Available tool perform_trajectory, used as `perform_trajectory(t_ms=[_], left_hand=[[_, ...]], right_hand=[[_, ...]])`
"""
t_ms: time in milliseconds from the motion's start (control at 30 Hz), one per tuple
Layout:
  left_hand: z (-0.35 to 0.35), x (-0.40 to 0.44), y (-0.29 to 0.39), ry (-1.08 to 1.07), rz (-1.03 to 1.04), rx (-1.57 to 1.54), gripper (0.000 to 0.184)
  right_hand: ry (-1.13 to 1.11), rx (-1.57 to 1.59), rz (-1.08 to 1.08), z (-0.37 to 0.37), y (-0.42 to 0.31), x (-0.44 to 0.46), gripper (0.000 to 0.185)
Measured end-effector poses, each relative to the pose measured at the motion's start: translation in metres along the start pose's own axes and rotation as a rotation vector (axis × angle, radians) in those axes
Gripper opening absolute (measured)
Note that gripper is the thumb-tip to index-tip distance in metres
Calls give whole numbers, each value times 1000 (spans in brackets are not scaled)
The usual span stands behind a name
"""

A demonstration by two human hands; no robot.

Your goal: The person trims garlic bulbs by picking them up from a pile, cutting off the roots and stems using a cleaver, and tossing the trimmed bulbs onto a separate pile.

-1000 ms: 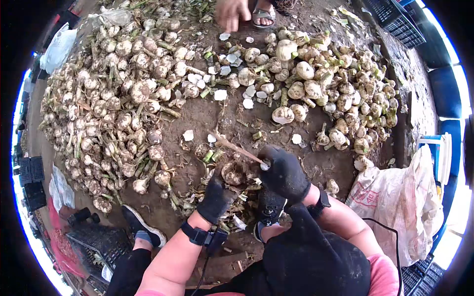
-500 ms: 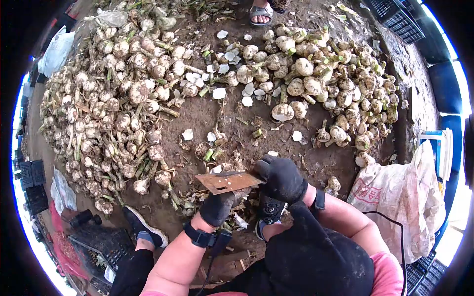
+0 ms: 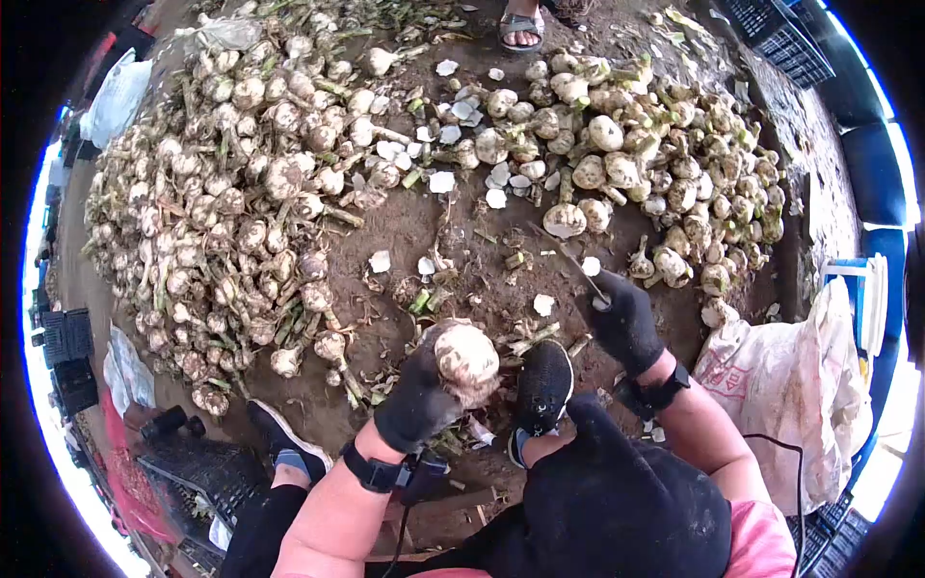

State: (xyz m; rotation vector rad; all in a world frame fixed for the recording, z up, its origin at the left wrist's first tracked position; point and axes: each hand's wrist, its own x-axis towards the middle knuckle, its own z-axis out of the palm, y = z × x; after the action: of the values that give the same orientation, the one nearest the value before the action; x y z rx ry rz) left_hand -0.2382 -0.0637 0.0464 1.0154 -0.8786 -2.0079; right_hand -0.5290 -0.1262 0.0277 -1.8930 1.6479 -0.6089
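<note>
My left hand [image 3: 416, 405], in a dark glove, is wrapped round a large pale garlic bulb [image 3: 466, 354] smudged with soil. The bulb's whitish cut-looking face points up. My right hand [image 3: 624, 326], gloved as well, grips a cleaver [image 3: 584, 274], its rusty blade seen almost edge-on. The blade is to the right of the bulb and apart from it. Below the hands are my right shoe [image 3: 544, 385] and bits of stem and husk.
A big heap of stemmed garlic bulbs [image 3: 241, 193] lies left, and a heap with shorter stems [image 3: 674, 164] lies right. White slices [image 3: 441, 182] dot the soil. A sack [image 3: 780, 385] stands right, black crates [image 3: 207, 472] lower left. Another person's sandalled foot [image 3: 521, 31] is at the top.
The cleaver has swung from flat over my left hand to the right, turning edge-on. The bulb in my left hand now shows its pale top. A white slice lies near my right shoe.
</note>
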Motion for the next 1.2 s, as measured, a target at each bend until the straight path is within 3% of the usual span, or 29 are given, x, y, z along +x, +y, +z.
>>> perform_trajectory(t_ms=[33,100,167,233,267,300,333,367,433,467,500,567,633,700,733,767,800,833,867,900,933,1033,1067,1133,1167,1200], left_hand=[[-3,10,1,21,107,280,56],[8,23,8,41,103,406,47],[8,33,0,23,195,440,53],[10,31,-1,218,415,1260,53],[11,29,1,226,419,1269,53],[13,26,0,233,265,1061,56],[14,25,0,233,116,846,60],[12,26,-2,238,116,843,60],[4,30,-12,148,-26,269,56],[3,33,-19,188,129,501,45],[0,32,-23,180,129,499,45],[1,25,-20,183,131,703,46],[11,20,-7,239,31,578,42],[8,17,-9,103,183,84,38],[-1,16,-3,75,250,384,32],[-5,19,0,97,254,382,32],[-8,22,0,161,216,515,33],[-12,25,-3,224,176,653,34],[-17,30,-30,254,298,556,45],[-4,28,-24,185,279,565,56],[9,26,-17,116,259,573,67],[5,23,18,-158,46,201,73],[-12,22,17,-83,86,105,65],[-56,10,22,413,201,693,43],[-96,5,3,684,187,868,45],[-115,-3,11,860,167,1179,52]], right_hand=[[-126,379,160,7,-11,-4,11],[-372,1554,723,14,-54,6,15],[-396,925,257,19,-82,3,21],[-381,784,216,23,-80,5,21],[-324,708,63,26,-77,5,22],[-269,630,-90,32,-76,5,23],[-243,692,-18,38,-78,1,22],[-212,757,54,43,-82,-2,21],[-210,755,29,39,-79,-1,21],[-265,743,118,39,-74,10,18],[-259,740,123,35,-72,15,18],[-171,272,-23,23,-74,22,16],[-211,260,-118,25,-52,13,14],[-485,152,-177,32,-17,1,15],[-462,121,-37,29,-9,-8,17],[-446,88,101,27,-8,-13,20],[-439,285,322,10,-38,-4,23],[-452,287,306,13,-48,-2,23],[-408,568,293,20,-57,-2,25],[-366,856,279,27,-68,-2,27],[-375,733,73,28,-83,-1,30],[-543,712,180,26,-73,4,32],[-573,1263,363,14,-44,10,30],[-65,747,219,-21,-9,27,22],[165,449,245,-38,8,37,19],[164,447,248,-43,8,41,19]])
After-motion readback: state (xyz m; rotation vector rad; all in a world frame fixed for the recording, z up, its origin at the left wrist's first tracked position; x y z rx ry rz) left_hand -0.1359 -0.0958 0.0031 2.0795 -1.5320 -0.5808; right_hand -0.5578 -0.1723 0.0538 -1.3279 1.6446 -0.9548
